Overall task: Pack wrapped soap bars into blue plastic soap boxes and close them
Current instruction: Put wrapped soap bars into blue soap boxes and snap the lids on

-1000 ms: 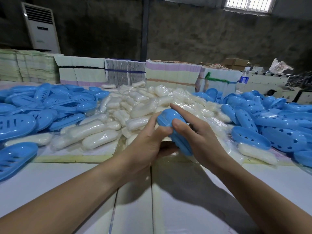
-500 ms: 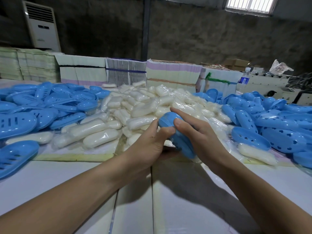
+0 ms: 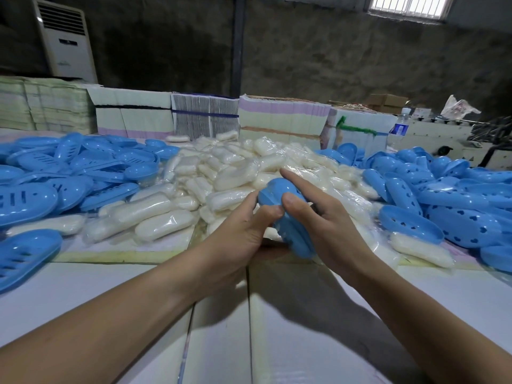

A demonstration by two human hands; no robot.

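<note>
With your left hand point(image 3: 238, 231) and right hand point(image 3: 327, 225) both clamped around the blue soap box point(image 3: 288, 214) above the soap pile's point(image 3: 221, 173) near edge, uneven thumb pressure risks leaving one side unlatched or popping it open.

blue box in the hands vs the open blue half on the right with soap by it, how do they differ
The held box is gripped by the left hand and right hand, tilted; the open half lies loose, hollow up. The held one looks closed. Both are blue oval plastic.
</note>
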